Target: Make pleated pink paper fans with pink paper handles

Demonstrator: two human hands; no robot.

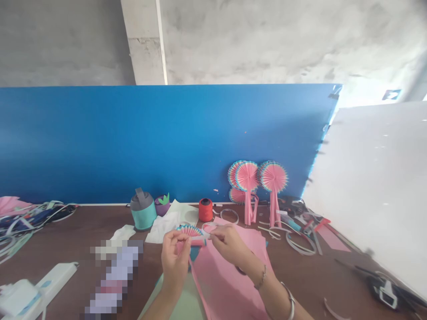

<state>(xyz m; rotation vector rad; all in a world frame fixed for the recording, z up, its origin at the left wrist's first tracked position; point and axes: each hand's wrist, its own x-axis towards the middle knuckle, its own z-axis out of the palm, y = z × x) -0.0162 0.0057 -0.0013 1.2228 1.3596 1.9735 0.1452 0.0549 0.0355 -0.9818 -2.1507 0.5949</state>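
Note:
My left hand is closed on a pleated paper fan, pink with a blue and white edge. A rolled pink paper piece sticks out past the thumb, and a narrow pink strip hangs below. Close to the fan's right side, my right hand pinches a thin curled white strip. Pink paper sheets lie beneath both hands, over a pale green sheet.
Finished pink fans lean against the blue partition. A teal cup, a purple pot and a red round container stand at the back. Curled strips lie right; a power strip lies left.

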